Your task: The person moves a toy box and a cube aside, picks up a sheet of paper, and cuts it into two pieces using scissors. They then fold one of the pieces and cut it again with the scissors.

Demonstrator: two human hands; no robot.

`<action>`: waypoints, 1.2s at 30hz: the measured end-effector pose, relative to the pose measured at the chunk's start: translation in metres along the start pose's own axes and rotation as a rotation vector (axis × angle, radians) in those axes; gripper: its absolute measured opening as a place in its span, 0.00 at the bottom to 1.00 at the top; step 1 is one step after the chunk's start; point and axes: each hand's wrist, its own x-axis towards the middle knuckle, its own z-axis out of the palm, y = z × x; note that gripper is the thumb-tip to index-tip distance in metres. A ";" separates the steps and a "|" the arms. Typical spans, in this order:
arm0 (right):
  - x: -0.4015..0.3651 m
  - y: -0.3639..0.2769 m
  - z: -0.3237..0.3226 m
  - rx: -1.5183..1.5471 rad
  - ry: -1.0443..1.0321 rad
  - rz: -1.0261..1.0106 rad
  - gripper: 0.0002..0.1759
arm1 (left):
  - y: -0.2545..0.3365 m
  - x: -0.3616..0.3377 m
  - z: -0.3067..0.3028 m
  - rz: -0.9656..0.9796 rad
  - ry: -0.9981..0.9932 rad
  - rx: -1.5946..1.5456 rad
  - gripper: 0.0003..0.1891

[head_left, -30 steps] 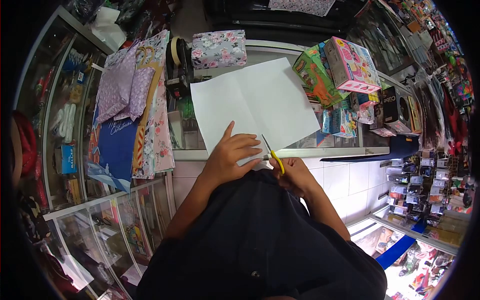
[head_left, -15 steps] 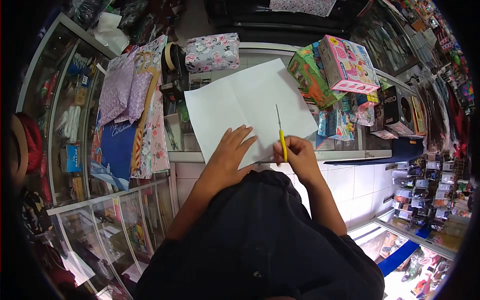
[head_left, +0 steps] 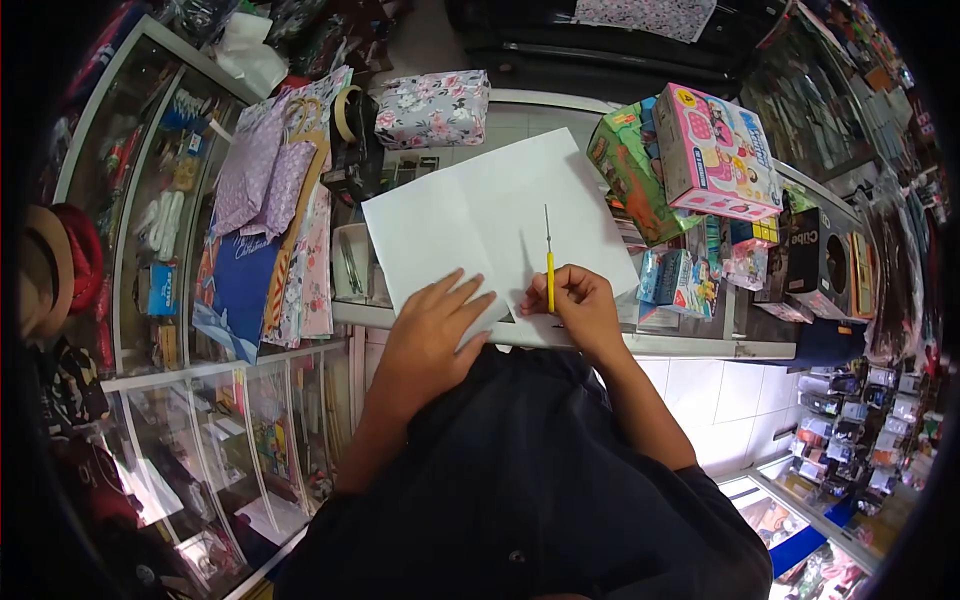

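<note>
A large white sheet of paper (head_left: pixel 450 215) with a faint crease down its middle lies on the glass counter. My left hand (head_left: pixel 432 325) rests on its lower left part, fingers spread and pressing down. My right hand (head_left: pixel 587 308) grips yellow-handled scissors (head_left: pixel 550 275) over the lower right part of the sheet. The thin blades point away from me and look closed, casting a shadow on the paper. Near the scissors, the sheet's lower edge shows a narrow gap between my hands.
A flower-patterned wrapped parcel (head_left: pixel 432 110) and a tape dispenser (head_left: pixel 352 140) stand behind the sheet. Gift bags (head_left: pixel 245 275) lie at left. A pink toy box (head_left: pixel 718 150), a green box (head_left: pixel 640 180) and a black cube box (head_left: pixel 812 262) stand at right.
The view has shifted slightly. My right hand and the scissors have moved a little left and nearer to me, and the scissors stand straighter. My left hand has slid slightly left and nearer.
</note>
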 end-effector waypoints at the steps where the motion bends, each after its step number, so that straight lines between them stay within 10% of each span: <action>1: 0.000 0.001 0.000 0.006 -0.010 -0.010 0.11 | 0.003 0.000 -0.004 -0.028 0.035 0.016 0.26; 22: 0.005 0.005 -0.012 0.076 -0.165 0.040 0.05 | -0.021 0.022 -0.009 -0.027 0.013 -0.237 0.20; 29: 0.002 0.003 -0.011 0.060 -0.166 0.025 0.06 | -0.044 0.016 0.022 0.076 -0.012 -0.299 0.51; 36: 0.004 0.002 -0.010 0.045 -0.154 0.031 0.07 | -0.029 0.022 0.006 0.094 -0.173 -0.171 0.56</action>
